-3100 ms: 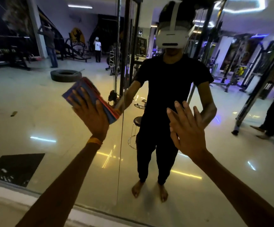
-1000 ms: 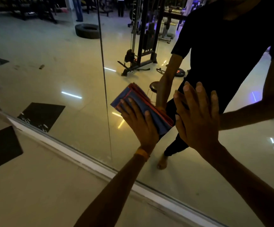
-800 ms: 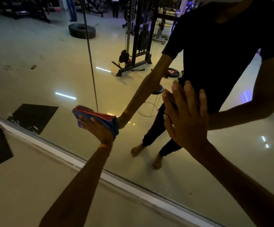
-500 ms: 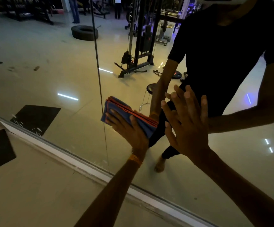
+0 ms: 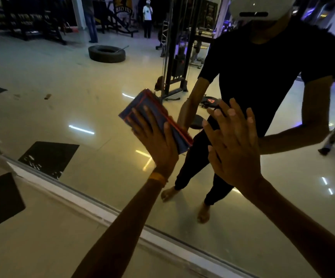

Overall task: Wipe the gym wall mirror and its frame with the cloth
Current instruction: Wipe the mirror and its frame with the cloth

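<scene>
On the mirror (image 5: 62, 77) our left hand (image 5: 156, 145) presses the folded cloth (image 5: 142, 109), fingers flat; our right hand (image 5: 234, 149) rests splayed on glass. White frame (image 5: 66, 192) below; tyre (image 5: 106, 54) reflected.

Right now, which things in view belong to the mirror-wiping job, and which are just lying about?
Job: cloth, pressed flat under left hand; mirror; frame; right hand flat on the glass.
Lying about: tyre, cable machine and stool in the reflection; black floor mat.
</scene>
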{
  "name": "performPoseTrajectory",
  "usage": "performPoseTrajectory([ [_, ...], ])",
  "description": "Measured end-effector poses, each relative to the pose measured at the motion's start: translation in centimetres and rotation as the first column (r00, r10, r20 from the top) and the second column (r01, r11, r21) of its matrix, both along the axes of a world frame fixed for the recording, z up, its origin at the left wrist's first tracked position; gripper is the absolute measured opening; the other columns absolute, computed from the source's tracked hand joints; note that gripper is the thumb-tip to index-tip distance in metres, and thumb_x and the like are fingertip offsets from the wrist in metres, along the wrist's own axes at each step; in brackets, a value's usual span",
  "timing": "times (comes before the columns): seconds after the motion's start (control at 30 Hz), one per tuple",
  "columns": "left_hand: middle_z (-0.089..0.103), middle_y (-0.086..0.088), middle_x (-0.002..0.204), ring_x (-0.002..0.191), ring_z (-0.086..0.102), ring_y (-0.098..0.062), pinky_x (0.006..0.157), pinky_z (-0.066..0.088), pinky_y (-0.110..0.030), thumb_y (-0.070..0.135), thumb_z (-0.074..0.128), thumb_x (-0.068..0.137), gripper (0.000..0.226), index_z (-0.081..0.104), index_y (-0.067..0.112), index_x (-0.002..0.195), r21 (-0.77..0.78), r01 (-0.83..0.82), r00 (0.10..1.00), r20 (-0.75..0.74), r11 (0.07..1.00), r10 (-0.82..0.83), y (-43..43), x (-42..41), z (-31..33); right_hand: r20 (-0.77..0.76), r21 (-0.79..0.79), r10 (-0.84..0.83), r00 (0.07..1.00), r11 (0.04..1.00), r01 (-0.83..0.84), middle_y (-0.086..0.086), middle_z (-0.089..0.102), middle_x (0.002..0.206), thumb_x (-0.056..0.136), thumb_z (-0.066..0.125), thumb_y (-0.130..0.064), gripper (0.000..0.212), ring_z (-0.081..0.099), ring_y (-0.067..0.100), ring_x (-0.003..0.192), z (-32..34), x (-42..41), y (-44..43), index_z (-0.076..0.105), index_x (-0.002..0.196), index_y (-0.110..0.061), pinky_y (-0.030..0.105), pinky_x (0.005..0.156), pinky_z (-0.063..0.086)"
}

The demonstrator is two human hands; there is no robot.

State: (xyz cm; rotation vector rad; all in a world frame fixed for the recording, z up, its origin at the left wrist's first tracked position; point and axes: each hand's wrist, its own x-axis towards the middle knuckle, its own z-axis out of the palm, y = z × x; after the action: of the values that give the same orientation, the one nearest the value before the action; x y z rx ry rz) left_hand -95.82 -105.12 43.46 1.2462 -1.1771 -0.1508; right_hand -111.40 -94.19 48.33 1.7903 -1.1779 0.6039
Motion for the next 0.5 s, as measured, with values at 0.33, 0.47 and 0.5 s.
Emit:
performPoseTrajectory([
  [0.33, 0.004, -0.021, 0.171, 0.158, -0.001, -0.044, 0.128, 0.004, -0.059, 0.079, 0.003, 0.096, 0.096, 0.008, 0.009, 0.162, 0.254, 0.079, 0.915, -0.402, 0.964, 0.031, -5.8, 11.5, -6.1, 0.008, -0.041, -0.172, 0.985, 0.984, 0.172, 0.016, 0.027, 0.167, 0.102, 0.052, -0.037, 0.062, 0.021, 0.04, 0.155, 0.9, 3.5, -3.6, 0.037, 0.16, -0.019, 0.063, 0.124, 0.016],
  [0.47, -0.011, -0.008, 0.172, 0.158, -0.01, -0.038, 0.127, -0.006, -0.058, 0.054, 0.015, 0.11, 0.065, -0.002, 0.024, 0.164, -0.142, 0.21, 0.973, 0.129, 0.967, -0.192, -2.0, 6.0, 1.9, -0.02, 0.007, -0.122, 0.992, 0.993, 0.122, 0.016, 0.025, 0.168, 0.103, 0.051, -0.036, 0.064, 0.02, 0.04, 0.156, 1.2, 4.3, -3.7, 0.033, 0.161, -0.017, 0.063, 0.123, 0.018],
  [0.5, -0.015, -0.003, 0.171, 0.157, -0.011, -0.036, 0.127, -0.008, -0.056, 0.051, 0.017, 0.11, 0.063, -0.005, 0.027, 0.164, -0.207, 0.224, 0.961, 0.209, 0.952, -0.181, -2.1, 5.1, 3.9, -0.011, 0.012, -0.115, 0.993, 0.993, 0.115, 0.016, 0.024, 0.168, 0.103, 0.05, -0.035, 0.063, 0.02, 0.04, 0.156, 1.4, 4.5, -3.9, 0.032, 0.161, -0.017, 0.063, 0.123, 0.018],
])
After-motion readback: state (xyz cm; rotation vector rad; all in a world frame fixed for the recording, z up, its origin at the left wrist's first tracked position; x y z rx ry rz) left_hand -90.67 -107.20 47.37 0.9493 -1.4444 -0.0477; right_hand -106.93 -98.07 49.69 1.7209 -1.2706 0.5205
